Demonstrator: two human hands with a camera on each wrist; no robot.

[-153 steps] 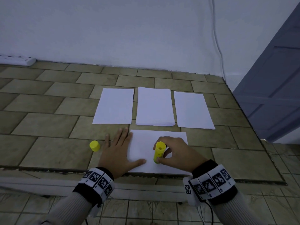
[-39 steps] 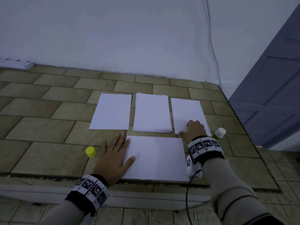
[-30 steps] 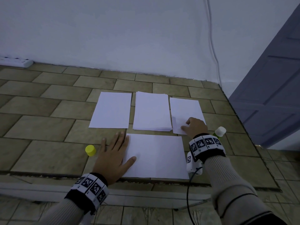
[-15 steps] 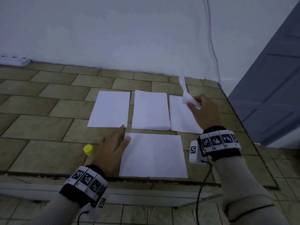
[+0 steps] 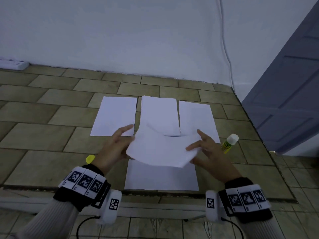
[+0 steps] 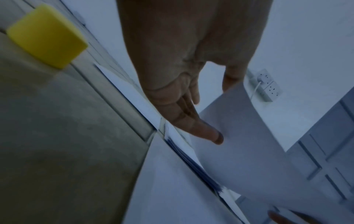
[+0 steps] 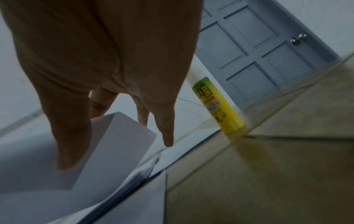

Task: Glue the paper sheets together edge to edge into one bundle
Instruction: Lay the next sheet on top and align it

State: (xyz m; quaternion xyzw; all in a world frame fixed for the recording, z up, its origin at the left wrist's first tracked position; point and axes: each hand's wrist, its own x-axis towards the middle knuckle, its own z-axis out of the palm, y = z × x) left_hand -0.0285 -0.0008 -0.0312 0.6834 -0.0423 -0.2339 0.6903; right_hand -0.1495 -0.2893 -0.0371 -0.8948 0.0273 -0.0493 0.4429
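A white paper sheet [image 5: 162, 150] hangs curved in the air above the near sheet [image 5: 160, 178], which lies flat on the tiled floor. My left hand [image 5: 119, 144] holds its left edge between thumb and straight fingers. My right hand [image 5: 205, 147] pinches the right edge, thumb on top. Behind lie a left sheet [image 5: 115, 116], a middle stack [image 5: 158, 114] and a right sheet [image 5: 196, 118]. The glue stick [image 5: 228, 144] stands uncapped right of my right hand, also in the right wrist view [image 7: 218, 106]. Its yellow cap [image 5: 90, 159] sits by my left wrist.
A white power strip [image 5: 13, 63] lies along the wall at far left. A cable [image 5: 224, 49] runs down the wall, and a grey door [image 5: 284, 100] stands at right. The floor ends in a step edge [image 5: 51, 188] under my wrists.
My right hand lifted a sheet from the right pile and carried it over the near sheet. My left hand came off the near sheet and took the lifted sheet's left edge.
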